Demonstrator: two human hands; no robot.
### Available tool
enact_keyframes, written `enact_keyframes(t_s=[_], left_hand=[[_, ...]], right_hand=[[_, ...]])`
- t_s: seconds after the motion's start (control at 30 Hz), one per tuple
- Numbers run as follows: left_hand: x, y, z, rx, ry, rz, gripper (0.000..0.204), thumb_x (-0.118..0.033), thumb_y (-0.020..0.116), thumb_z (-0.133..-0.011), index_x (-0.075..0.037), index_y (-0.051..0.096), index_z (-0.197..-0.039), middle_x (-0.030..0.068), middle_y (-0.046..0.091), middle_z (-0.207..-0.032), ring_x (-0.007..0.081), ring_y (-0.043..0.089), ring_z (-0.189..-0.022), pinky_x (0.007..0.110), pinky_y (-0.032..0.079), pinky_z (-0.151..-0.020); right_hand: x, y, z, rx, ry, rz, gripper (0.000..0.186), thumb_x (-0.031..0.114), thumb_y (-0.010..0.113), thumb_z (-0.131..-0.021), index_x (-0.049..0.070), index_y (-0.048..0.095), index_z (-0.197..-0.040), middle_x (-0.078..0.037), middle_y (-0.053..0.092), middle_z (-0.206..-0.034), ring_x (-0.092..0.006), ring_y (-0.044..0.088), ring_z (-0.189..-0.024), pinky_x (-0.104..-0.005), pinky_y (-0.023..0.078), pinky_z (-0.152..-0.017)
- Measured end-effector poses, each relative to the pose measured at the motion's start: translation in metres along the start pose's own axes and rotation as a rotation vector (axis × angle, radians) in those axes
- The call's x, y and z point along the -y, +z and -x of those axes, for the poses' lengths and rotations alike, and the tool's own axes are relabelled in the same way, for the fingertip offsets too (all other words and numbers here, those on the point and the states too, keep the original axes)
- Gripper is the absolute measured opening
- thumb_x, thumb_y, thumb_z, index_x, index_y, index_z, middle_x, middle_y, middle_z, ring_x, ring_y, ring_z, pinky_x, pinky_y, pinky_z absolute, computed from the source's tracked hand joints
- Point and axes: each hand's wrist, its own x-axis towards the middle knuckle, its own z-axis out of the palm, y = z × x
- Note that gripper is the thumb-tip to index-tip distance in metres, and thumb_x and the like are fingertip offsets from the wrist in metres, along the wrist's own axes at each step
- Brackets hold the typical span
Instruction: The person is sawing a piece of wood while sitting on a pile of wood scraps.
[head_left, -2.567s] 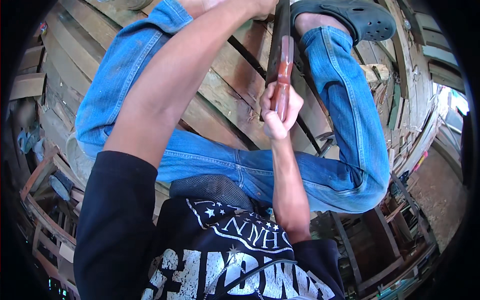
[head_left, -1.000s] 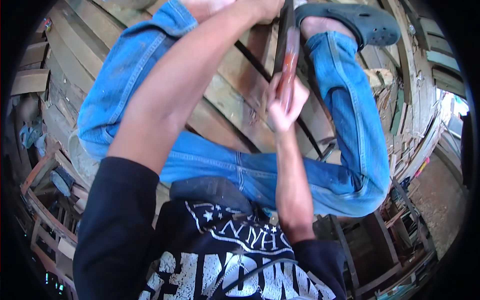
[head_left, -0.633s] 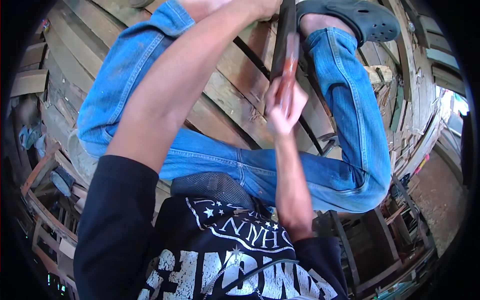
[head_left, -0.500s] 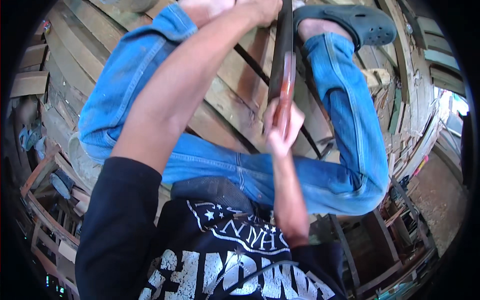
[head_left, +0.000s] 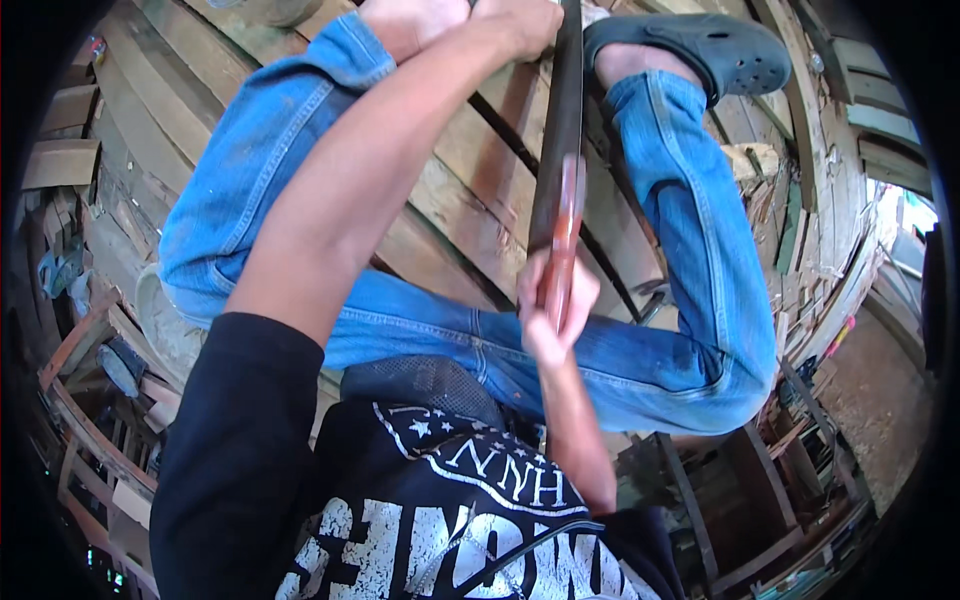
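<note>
A long, narrow dark strip (head_left: 559,140), seemingly wood, runs away from my lap to the top edge of the view. My left hand (head_left: 520,28) is closed against its far end, with the fingertips partly cut off by the view's edge. Nearer my lap, my right hand (head_left: 556,305) grips a reddish-brown glossy-handled tool (head_left: 568,225) lying along the strip's right side. The tool's far end is greyish and smeared by motion, so its exact kind cannot be made out.
Wooden boards (head_left: 430,240) with dark gaps lie beneath. My jeans-clad legs (head_left: 700,260) are bent around the strip, and a dark clog (head_left: 700,50) is on the right foot. A wooden frame (head_left: 95,420) stands left, with timber scraps (head_left: 800,290) at the right.
My right hand has drawn the tool back along the strip toward my lap. My left hand stays at the far end.
</note>
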Motion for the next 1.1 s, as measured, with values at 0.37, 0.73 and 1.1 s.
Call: enact_keyframes(t_s=[0.37,0.73,1.1], left_hand=[[-0.012,-0.011,-0.006,0.03,-0.009,-0.022,0.015,-0.016,0.063,-0.075,-0.011,0.073,-0.086,0.0139,0.07,-0.092,0.028,0.068,-0.088,0.038,0.054,-0.075],[-0.009,-0.025,-0.001,0.006,0.01,0.05,0.017,-0.018,0.06,-0.078,-0.01,0.073,-0.086,0.0141,0.07,-0.089,0.0285,0.069,-0.086,0.039,0.054,-0.073],[-0.006,-0.009,0.0,-0.004,-0.033,0.005,0.015,-0.019,0.062,-0.076,-0.011,0.073,-0.083,0.0139,0.07,-0.087,0.0278,0.069,-0.085,0.039,0.054,-0.073]], right_hand=[[-0.035,-0.007,0.015,-0.076,0.006,0.097,0.014,0.012,0.053,-0.056,0.005,0.047,-0.067,0.0,0.042,-0.056,-0.009,0.041,-0.047,-0.0223,0.031,-0.047],[-0.015,-0.002,-0.016,-0.01,0.14,-0.114,0.023,0.02,0.057,-0.06,0.004,0.047,-0.073,0.0,0.042,-0.058,-0.0092,0.042,-0.051,-0.0239,0.033,-0.048],[-0.02,-0.003,0.025,-0.039,0.156,0.035,0.015,0.012,0.054,-0.058,0.005,0.048,-0.069,0.001,0.04,-0.057,-0.0097,0.039,-0.049,-0.024,0.032,-0.047]])
